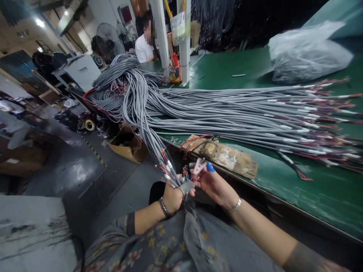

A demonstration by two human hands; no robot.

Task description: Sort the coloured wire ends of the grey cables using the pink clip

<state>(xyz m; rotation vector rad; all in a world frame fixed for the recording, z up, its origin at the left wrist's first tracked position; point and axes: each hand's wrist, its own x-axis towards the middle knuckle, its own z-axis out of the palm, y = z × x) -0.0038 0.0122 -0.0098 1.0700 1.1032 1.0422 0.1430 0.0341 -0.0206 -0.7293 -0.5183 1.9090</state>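
Note:
My left hand [172, 198] is closed around a bundle of grey cables [159, 145] near their stripped ends, just off the table's front edge. Grey wrapping covers its thumb. White sleeves and loose coloured wires [185, 173] stick out at the cable ends beside it. Close on the right, my right hand [214, 185] has its fingers bent together at the thin coloured wires, in a pinch; the exact contact is partly hidden. Pale and blue wrappings cover some of its fingertips. From my left hand the cables run up to a large coiled heap [121, 79] on the table.
Many grey cables [221, 113] lie lengthwise on the green table [326, 200], wire ends to the right. A worn, taped board [227, 156] sits at the front edge. Behind are a clear plastic bag [309, 53], a white post [185, 56] and a seated person [144, 47]. An open carton [127, 145] stands below.

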